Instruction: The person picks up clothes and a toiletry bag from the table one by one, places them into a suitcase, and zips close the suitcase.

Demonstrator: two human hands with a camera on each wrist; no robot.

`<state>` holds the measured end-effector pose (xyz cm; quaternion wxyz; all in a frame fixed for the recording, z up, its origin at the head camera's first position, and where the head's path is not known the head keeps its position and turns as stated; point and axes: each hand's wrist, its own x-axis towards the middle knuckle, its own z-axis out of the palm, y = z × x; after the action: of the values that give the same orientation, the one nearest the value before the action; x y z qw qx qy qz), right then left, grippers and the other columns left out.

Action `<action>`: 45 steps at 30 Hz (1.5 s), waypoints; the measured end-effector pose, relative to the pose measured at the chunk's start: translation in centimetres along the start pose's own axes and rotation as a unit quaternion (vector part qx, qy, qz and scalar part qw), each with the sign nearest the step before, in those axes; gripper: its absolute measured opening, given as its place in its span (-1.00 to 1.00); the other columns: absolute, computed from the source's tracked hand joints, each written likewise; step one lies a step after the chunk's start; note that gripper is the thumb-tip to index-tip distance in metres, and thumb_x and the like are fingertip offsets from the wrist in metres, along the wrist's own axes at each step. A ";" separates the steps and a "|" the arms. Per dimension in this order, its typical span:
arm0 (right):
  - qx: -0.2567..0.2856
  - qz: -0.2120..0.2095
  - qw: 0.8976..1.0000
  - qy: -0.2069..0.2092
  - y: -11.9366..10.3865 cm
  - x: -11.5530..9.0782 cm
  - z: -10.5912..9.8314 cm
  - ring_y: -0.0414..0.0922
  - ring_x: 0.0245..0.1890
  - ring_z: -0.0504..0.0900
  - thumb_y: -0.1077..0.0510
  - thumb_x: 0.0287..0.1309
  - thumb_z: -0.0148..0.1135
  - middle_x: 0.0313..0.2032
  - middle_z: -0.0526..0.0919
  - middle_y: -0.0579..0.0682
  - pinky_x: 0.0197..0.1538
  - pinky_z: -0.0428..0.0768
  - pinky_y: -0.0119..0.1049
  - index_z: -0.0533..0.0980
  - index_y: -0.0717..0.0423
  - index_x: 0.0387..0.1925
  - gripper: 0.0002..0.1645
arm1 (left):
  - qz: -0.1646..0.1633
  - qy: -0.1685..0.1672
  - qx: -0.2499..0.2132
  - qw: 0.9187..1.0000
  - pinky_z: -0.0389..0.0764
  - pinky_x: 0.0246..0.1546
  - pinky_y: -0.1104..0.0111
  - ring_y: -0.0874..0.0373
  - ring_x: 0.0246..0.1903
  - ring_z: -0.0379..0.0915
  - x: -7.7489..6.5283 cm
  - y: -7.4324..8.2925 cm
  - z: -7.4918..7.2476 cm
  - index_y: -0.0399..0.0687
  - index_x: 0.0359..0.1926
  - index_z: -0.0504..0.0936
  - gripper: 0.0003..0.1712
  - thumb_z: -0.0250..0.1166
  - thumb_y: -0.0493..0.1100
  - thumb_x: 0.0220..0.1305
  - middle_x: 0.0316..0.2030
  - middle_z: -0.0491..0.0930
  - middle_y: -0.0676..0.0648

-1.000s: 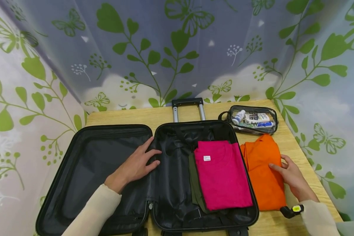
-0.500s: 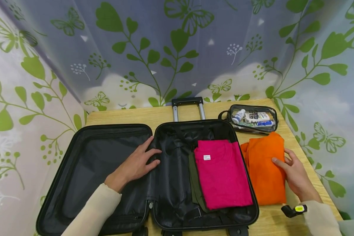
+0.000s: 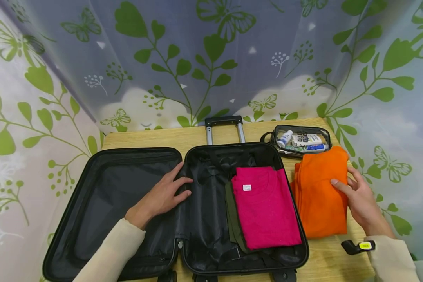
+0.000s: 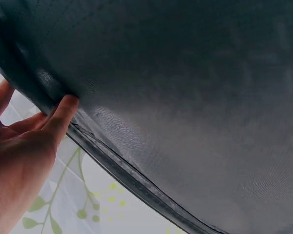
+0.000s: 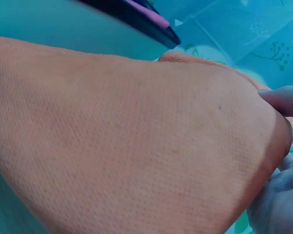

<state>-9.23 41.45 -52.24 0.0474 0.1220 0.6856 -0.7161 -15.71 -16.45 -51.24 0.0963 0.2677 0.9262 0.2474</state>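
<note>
My right hand (image 3: 364, 201) pinches the right edge of a folded orange garment (image 3: 322, 192), thumb on top and the other fingers tucked under. In the right wrist view the orange cloth (image 5: 136, 141) fills most of the picture, lifted at the pinched edge. My left hand (image 3: 162, 194) rests with spread fingers on the inner rims of an open black suitcase (image 3: 211, 215), at the fold between its halves. The left wrist view has those fingertips (image 4: 68, 105) touching the zipped rim. A folded pink T-shirt (image 3: 266, 211) lies in the right half over a dark green garment (image 3: 234, 223).
Behind the orange garment lies a clear toiletry pouch (image 3: 301, 141) with small bottles. The suitcase's extended handle (image 3: 223, 121) points to the back. A wooden table (image 3: 151, 139) carries everything, with patterned curtains (image 3: 162, 58) close on three sides.
My right hand has moved right and away from me, lifting the orange garment so that it now overlaps the pouch's front corner. My left hand stays where it was.
</note>
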 end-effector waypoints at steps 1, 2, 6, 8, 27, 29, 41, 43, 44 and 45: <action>-0.001 -0.003 1.000 0.000 -0.2 0.0 0.0 -0.42 -0.10 0.75 0.21 0.59 0.24 0.00 0.71 -0.49 -0.12 0.75 -0.47 0.00 -0.19 0.71 -0.09 | -0.003 -0.002 0.002 1.000 0.39 0.47 -0.31 -0.45 0.59 0.19 0.0 0.1 -0.1 -0.04 0.40 0.65 -0.54 0.30 0.00 0.63 0.73 0.00 -0.34; -0.003 -0.006 1.000 0.002 -0.4 -0.1 0.1 -0.42 -0.10 0.74 0.21 0.59 0.25 0.00 0.70 -0.50 -0.13 0.75 -0.47 -0.02 -0.18 0.73 -0.06 | -0.005 -0.003 0.006 1.000 0.39 0.47 -0.30 -0.45 0.59 0.19 0.0 0.1 -0.1 -0.03 0.41 0.65 -0.54 0.29 0.00 0.64 0.73 0.00 -0.34; 0.003 -0.024 1.000 -0.001 -1.2 -0.2 0.2 -0.40 -0.09 0.75 0.24 0.59 0.24 0.03 0.71 -0.46 -0.13 0.76 -0.45 0.12 -0.22 0.65 -0.18 | -0.007 -0.003 0.004 1.000 0.39 0.48 -0.30 -0.45 0.60 0.18 0.0 0.1 0.0 -0.05 0.40 0.65 -0.54 0.30 -0.01 0.63 0.73 -0.01 -0.34; 0.006 -0.033 0.999 -0.002 -1.7 -0.3 0.3 -0.39 -0.09 0.75 0.26 0.58 0.24 0.03 0.72 -0.43 -0.13 0.76 -0.45 0.22 -0.26 0.53 -0.30 | -0.002 0.000 -0.003 1.000 0.38 0.47 -0.32 -0.46 0.59 0.19 0.0 -0.2 0.1 -0.04 0.40 0.66 -0.53 0.32 0.01 0.62 0.73 -0.01 -0.34; 0.030 -0.047 0.998 -0.004 -7.6 -1.3 2.1 -0.34 -0.06 0.76 0.32 0.57 0.21 0.11 0.73 -0.38 -0.12 0.76 -0.44 0.28 -0.24 0.52 -0.31 | 0.036 0.029 -0.011 0.999 0.42 0.38 -0.35 -0.43 0.56 0.23 0.9 -4.8 3.3 0.21 0.40 0.65 -0.44 0.19 0.33 0.62 0.76 -0.04 -0.17; 0.033 -0.049 0.998 -0.010 -8.0 -1.4 2.3 -0.32 -0.06 0.77 0.33 0.58 0.20 0.11 0.73 -0.37 -0.12 0.76 -0.43 0.28 -0.23 0.53 -0.32 | 0.034 0.027 -0.006 0.999 0.43 0.39 -0.34 -0.41 0.57 0.23 1.0 -5.2 3.6 0.24 0.40 0.64 -0.44 0.18 0.35 0.62 0.76 -0.06 -0.15; 0.036 -0.059 0.997 -0.035 -9.2 -2.1 4.0 -0.28 -0.05 0.78 0.36 0.58 0.17 0.10 0.77 -0.29 -0.08 0.77 -0.41 0.29 -0.18 0.52 -0.33 | 0.016 0.013 0.010 1.000 0.40 0.50 -0.24 -0.28 0.66 0.15 1.3 -6.1 4.2 0.34 0.44 0.62 -0.42 0.16 0.39 0.60 0.79 -0.14 -0.03; 0.031 -0.057 0.997 -0.040 -9.5 -2.3 4.4 -0.28 -0.04 0.78 0.35 0.59 0.17 0.12 0.76 -0.30 -0.07 0.77 -0.40 0.27 -0.18 0.54 -0.32 | 0.016 0.014 0.005 1.000 0.40 0.49 -0.25 -0.29 0.65 0.16 1.2 -5.9 4.1 0.34 0.43 0.62 -0.44 0.17 0.37 0.61 0.79 -0.14 -0.04; 0.029 -0.058 0.997 -0.042 -9.6 -2.4 4.7 -0.27 -0.03 0.78 0.35 0.59 0.17 0.13 0.76 -0.30 -0.07 0.77 -0.40 0.26 -0.18 0.55 -0.31 | 0.019 0.016 0.005 1.000 0.41 0.47 -0.27 -0.32 0.63 0.17 1.2 -5.8 4.1 0.31 0.43 0.62 -0.44 0.18 0.36 0.61 0.79 -0.13 -0.06; 0.028 -0.059 0.997 -0.046 -9.7 -2.5 4.9 -0.27 -0.03 0.79 0.35 0.59 0.16 0.14 0.75 -0.29 -0.07 0.78 -0.39 0.26 -0.18 0.56 -0.30 | 0.020 0.017 -0.001 1.000 0.41 0.45 -0.30 -0.35 0.62 0.18 1.2 -5.6 3.9 0.29 0.42 0.63 -0.45 0.19 0.35 0.62 0.78 -0.11 -0.09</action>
<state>-9.68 36.84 -42.07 0.0335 0.0494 0.6684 -0.7414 -17.99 -18.36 -57.48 0.0755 0.2819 0.9220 0.2545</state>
